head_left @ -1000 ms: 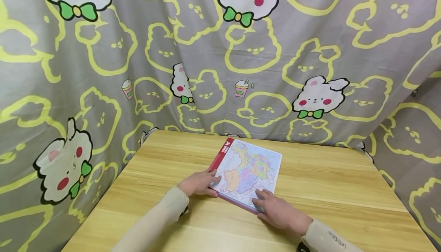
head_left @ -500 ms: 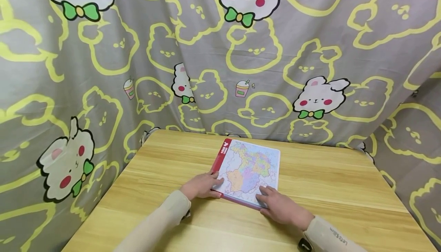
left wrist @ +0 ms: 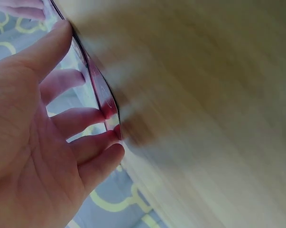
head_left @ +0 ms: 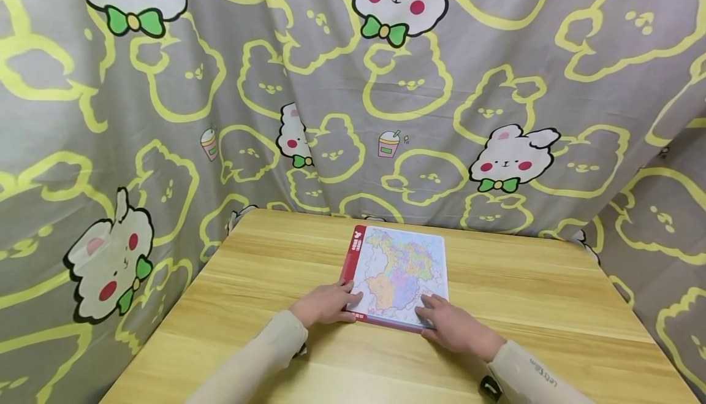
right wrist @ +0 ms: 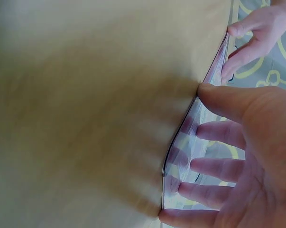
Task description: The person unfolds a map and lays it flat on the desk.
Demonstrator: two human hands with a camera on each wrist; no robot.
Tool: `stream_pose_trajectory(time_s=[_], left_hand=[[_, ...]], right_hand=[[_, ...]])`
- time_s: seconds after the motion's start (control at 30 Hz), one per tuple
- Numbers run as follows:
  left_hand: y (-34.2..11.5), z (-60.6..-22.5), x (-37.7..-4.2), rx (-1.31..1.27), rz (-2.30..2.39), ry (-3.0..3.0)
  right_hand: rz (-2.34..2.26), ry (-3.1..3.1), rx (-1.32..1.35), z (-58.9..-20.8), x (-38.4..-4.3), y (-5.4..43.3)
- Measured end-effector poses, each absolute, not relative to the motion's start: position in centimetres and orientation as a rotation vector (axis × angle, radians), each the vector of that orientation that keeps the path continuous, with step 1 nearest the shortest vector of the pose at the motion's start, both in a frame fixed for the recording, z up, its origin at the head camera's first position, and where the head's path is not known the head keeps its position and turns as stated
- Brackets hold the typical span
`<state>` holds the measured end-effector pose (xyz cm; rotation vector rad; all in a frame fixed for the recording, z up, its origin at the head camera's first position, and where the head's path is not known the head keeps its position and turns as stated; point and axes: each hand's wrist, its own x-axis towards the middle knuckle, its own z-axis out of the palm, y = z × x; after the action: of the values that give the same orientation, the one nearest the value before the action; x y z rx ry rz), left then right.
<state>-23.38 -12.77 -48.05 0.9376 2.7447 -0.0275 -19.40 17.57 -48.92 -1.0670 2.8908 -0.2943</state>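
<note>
Red-edged map board (head_left: 401, 272), mid counter (head_left: 524, 281), just turned straighter, so prob. lined up better now. L hand (head_left: 328, 303) & R hand (head_left: 458, 327), fingers spread, touch its near L & R corners.

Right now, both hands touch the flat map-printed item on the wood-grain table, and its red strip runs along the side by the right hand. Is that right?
Not quite: the red strip runs along the side by the left hand, not the right hand, as the head view shows. Both hands do touch the flat map-printed item on the wood-grain table.
</note>
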Motion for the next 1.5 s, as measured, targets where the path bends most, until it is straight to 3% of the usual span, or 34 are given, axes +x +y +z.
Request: stream_pose_trajectory(time_s=[0.7,1.5], left_hand=[[-11.1,-47.9,-23.1,0.913,-0.124,2.779],[-10.0,-47.7,-25.2,0.848,-0.076,2.740]], right_hand=[[-0.296,2.907,-1.008,-49.0,-21.4,18.6],[-0.289,2.905,-0.972,-48.9,-22.9,19.3]])
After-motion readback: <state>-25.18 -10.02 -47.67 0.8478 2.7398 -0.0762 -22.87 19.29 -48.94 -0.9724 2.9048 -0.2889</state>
